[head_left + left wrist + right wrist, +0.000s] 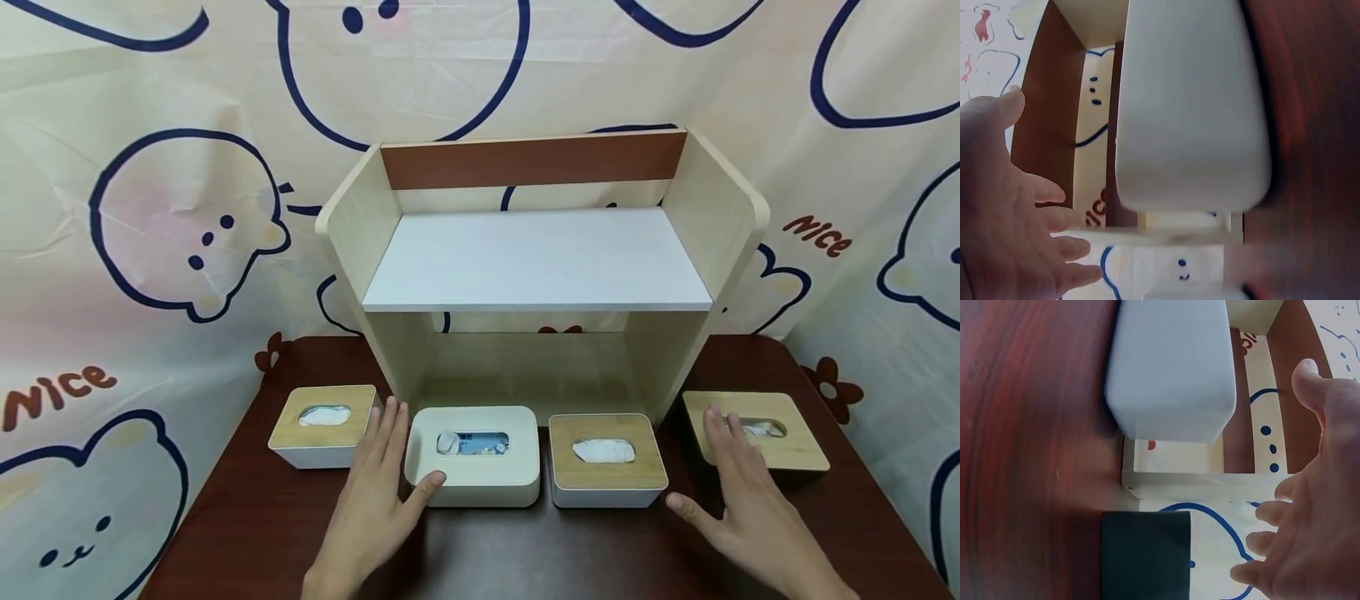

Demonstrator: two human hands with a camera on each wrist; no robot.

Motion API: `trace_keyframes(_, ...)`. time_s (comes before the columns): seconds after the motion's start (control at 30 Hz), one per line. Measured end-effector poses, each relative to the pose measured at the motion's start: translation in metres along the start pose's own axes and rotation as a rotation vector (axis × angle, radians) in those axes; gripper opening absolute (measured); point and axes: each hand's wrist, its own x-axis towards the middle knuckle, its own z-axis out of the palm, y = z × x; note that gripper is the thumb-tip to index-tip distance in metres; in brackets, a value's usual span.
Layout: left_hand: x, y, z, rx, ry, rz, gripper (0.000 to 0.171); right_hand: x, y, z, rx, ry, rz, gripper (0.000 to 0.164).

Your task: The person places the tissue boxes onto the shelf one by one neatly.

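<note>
A creased cartoon-printed backdrop (pixel 60 208) surrounds a dark brown table (pixel 540 554) and pale shelf (pixel 536 260).

The bare, smooth-backed left hand (pixel 375 504) has long, slender, tapering fingers (pixel 400 429) and a rounded thumb (pixel 429 486) with a short nail. The bare, smooth-backed right hand (pixel 750 517) is of the same build, its thumb (pixel 693 512) blunt at the tip and also short-nailed. Both hands narrow toward slim, uncovered wrists (pixel 330 575). The wrist views show rounded fingertips (pixel 1092 274), with finer skin detail too blurred to tell.
</note>
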Motion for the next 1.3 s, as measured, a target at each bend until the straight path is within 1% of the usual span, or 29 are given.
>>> trace_keyframes(0.17, -0.002, 0.015, 0.011, -0.072, 0.014, 0.027, 0.102, 0.002, -0.007, 0.0, 0.035, -0.075, 0.064, 0.121)
trace_keyframes(0.23, -0.002, 0.021, 0.016, -0.104, 0.019, 0.051, 0.103, 0.003, -0.009, 0.0, 0.046, -0.081, 0.07, 0.122)
trace_keyframes(0.43, -0.004, 0.044, 0.028, -0.177, 0.028, 0.135, 0.101, 0.002, -0.012, 0.002, 0.132, -0.072, 0.063, 0.122)
trace_keyframes(0.67, -0.006, 0.065, 0.043, -0.25, 0.008, 0.226, 0.096, 0.0, -0.015, 0.007, 0.176, -0.057, 0.052, 0.119)
trace_keyframes(0.83, -0.009, 0.077, 0.053, -0.338, -0.028, 0.246, 0.089, -0.001, -0.019, 0.009, 0.19, -0.043, 0.052, 0.117)
trace_keyframes(0.9, -0.011, 0.081, 0.057, -0.353, -0.036, 0.262, 0.088, -0.001, -0.02, 0.01, 0.192, -0.04, 0.055, 0.117)
trace_keyframes(1.07, -0.016, 0.09, 0.066, -0.395, -0.042, 0.324, 0.087, -0.002, -0.022, 0.014, 0.206, -0.034, 0.055, 0.114)
trace_keyframes(1.17, -0.018, 0.096, 0.072, -0.45, -0.08, 0.317, 0.087, -0.002, -0.022, 0.016, 0.214, -0.035, 0.065, 0.111)
trace_keyframes(1.3, -0.022, 0.103, 0.079, -0.522, -0.163, 0.261, 0.086, -0.003, -0.021, 0.019, 0.226, -0.042, 0.079, 0.108)
